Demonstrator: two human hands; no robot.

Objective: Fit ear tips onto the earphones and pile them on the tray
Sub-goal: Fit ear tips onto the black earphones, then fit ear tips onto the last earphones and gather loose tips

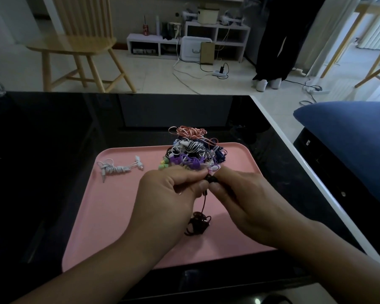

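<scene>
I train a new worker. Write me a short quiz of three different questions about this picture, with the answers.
1. True or false: the white earphone bundle lies on the pink tray, apart from the mixed earphone pile.
2. Multiple choice: what do the left hand and right hand pinch together? A) a white plug B) the earbud of the dark red earphones C) a purple cable
3. Fill in: the coiled cable of the dark red earphones hangs ____ the hands, over the tray.

Key: 1 true; 2 B; 3 below
</scene>
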